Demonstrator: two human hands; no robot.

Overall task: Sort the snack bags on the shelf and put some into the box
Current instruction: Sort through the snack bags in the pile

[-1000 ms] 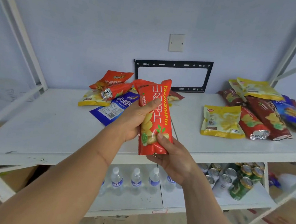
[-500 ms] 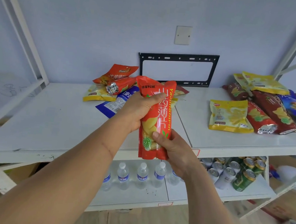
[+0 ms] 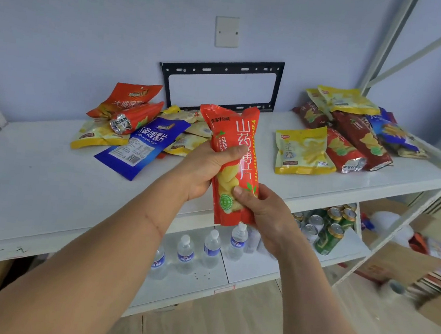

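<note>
Both hands have kept their hold on the red snack bag [image 3: 231, 165] since the earlier frames, and it has tilted a little, its top leaning toward eleven o'clock. Left hand [image 3: 202, 169] comes in from seven o'clock with the forearm stretched forward; its fingers curl round the bag's upper half, thumb across the front. Right hand [image 3: 264, 215] reaches in from five o'clock and grips the lower half, thumb [image 3: 240, 192] pressed on the front, the other fingers hidden behind. That bag hangs upright in the air above the front edge of the white shelf [image 3: 36, 174]. At ten o'clock lies the blue bag [image 3: 141, 143] among others; at two o'clock, a yellow bag [image 3: 301, 149].
</note>
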